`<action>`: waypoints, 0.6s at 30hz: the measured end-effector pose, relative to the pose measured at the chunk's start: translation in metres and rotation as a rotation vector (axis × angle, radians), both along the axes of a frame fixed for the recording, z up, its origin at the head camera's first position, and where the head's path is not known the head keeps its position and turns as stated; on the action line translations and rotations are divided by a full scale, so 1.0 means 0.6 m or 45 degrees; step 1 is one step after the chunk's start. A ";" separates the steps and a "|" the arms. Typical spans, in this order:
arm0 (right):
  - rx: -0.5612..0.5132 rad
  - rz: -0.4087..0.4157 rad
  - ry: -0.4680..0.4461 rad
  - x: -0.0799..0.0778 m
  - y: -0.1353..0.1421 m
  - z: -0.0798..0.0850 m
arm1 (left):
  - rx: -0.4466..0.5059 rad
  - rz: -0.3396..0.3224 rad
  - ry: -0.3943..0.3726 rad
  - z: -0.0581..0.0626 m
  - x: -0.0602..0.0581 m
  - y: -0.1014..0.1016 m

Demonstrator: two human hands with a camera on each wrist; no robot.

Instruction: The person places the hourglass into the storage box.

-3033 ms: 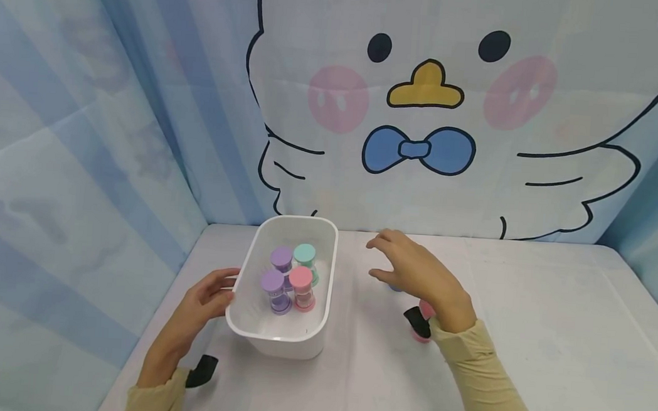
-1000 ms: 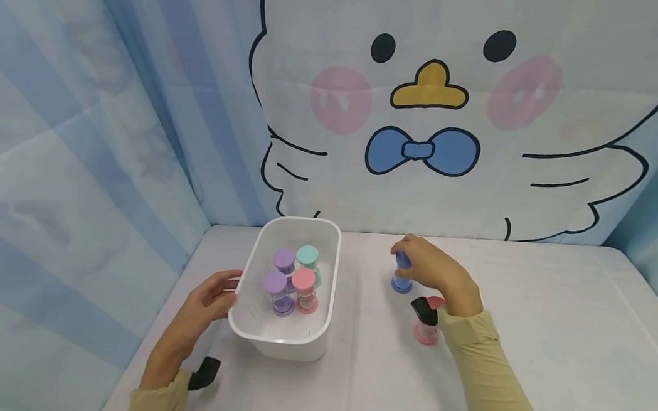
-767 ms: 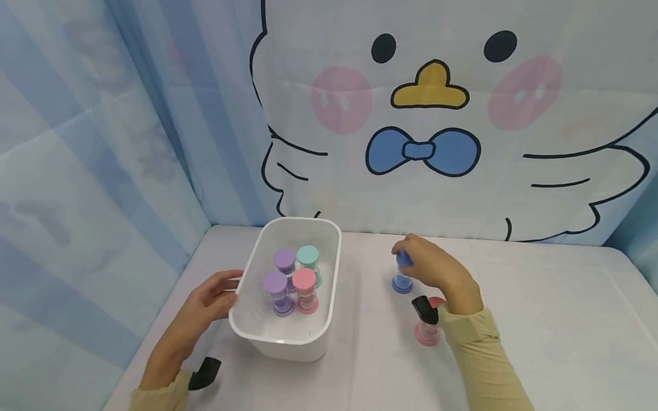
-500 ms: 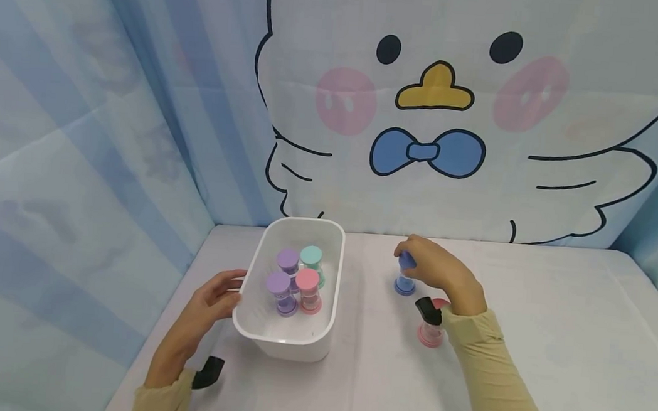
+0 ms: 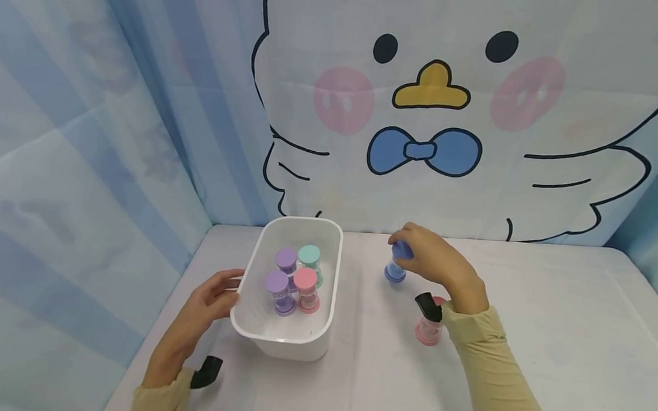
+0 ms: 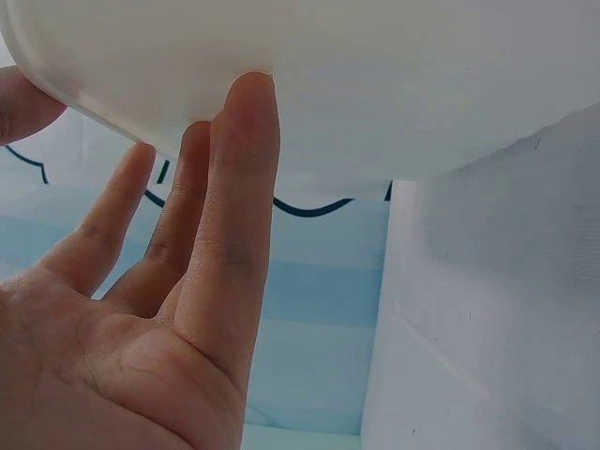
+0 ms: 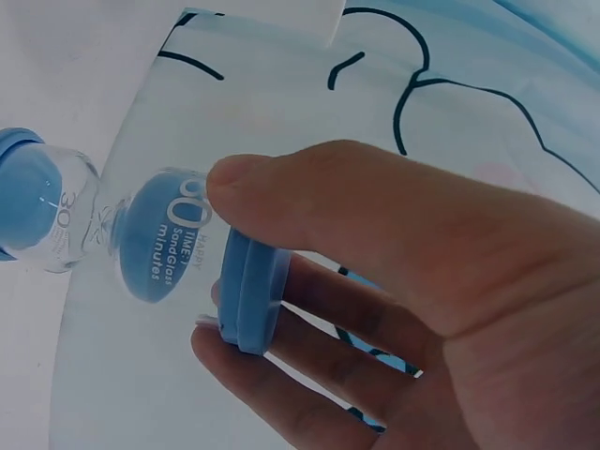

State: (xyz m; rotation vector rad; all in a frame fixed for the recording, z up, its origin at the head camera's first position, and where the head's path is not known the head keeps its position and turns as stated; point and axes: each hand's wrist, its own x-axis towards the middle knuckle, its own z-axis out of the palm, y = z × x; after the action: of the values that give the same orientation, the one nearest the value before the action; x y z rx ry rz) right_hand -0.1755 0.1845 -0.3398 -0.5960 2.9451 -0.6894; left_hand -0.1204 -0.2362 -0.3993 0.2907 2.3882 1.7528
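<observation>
My right hand (image 5: 437,257) grips a blue sand timer (image 5: 395,274) by its upper cap, thumb on one side and fingers on the other. The right wrist view shows printed lettering and blue sand inside its clear glass (image 7: 155,234). On the left, my left hand (image 5: 201,308) touches the side of a white plastic bin (image 5: 289,350), with fairly straight fingers (image 6: 246,187) against its outer wall and the thumb at the rim. Two purple sand timers (image 5: 277,282), a mint one (image 5: 309,254) and a pink one (image 5: 305,279) stand upright in the bin.
Another pink sand timer (image 5: 428,332) stands on the white table (image 5: 374,384), partly hidden by the right wrist's black strap (image 5: 429,306). A curtain (image 5: 420,198) with a cartoon face rises at the table's back edge, and blue cloth (image 5: 81,184) hangs along the left.
The right hand came down onto the blue sand timer and took hold of its cap. Over the last half second both have shifted up and slightly left. The left hand stays at the bin.
</observation>
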 end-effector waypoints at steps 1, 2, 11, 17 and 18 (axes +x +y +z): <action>-0.008 -0.001 0.007 0.001 -0.001 0.002 | -0.002 -0.001 0.006 0.000 0.000 0.000; -0.015 -0.005 0.013 0.003 -0.003 0.005 | -0.002 -0.001 0.012 0.000 0.000 0.000; -0.023 0.028 0.101 0.020 -0.014 0.024 | 0.017 -0.019 0.018 0.001 -0.001 0.000; -0.050 0.048 0.126 0.028 -0.023 0.034 | 0.017 -0.015 0.015 0.000 0.000 -0.001; -0.056 0.052 0.130 0.029 -0.024 0.035 | 0.015 -0.014 0.014 0.000 0.001 -0.001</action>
State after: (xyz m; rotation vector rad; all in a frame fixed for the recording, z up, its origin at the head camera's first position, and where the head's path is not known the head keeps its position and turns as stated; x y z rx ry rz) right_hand -0.1581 0.1704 -0.3188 -0.7135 3.0086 -0.7426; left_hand -0.1201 -0.2368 -0.3990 0.3149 2.3797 1.7656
